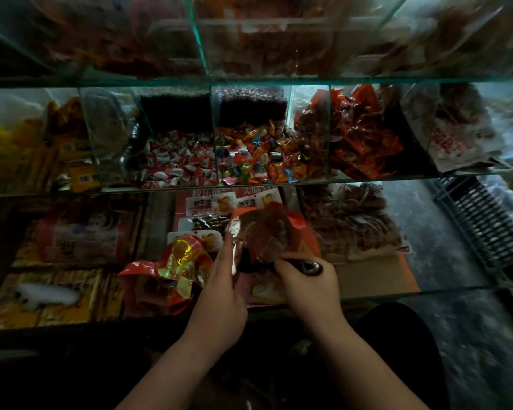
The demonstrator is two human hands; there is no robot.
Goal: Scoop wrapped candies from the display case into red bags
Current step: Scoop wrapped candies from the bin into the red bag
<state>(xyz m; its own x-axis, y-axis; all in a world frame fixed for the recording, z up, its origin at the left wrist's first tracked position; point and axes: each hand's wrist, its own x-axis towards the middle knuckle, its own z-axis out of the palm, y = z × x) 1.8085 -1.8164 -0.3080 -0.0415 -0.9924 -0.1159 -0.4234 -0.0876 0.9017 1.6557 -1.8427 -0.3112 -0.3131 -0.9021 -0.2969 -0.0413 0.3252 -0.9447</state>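
Note:
My left hand (222,279) grips the edge of an open red bag (267,232) held over the lower shelf. My right hand (305,285) holds the dark handle of a scoop (310,267) whose bowl is hidden inside that bag. A second red bag with gold print (175,276) lies crumpled to the left of my left hand. In the glass display case, one middle-shelf compartment holds red-and-white wrapped candies (178,161) and the one beside it holds multicoloured wrapped candies (258,158).
Glass dividers (215,128) split the middle shelf; red snack packets (362,137) fill the compartment to the right. Boxed snacks (57,291) and bagged goods (353,226) lie on the lower shelf. A black crate (483,226) stands on the floor at right.

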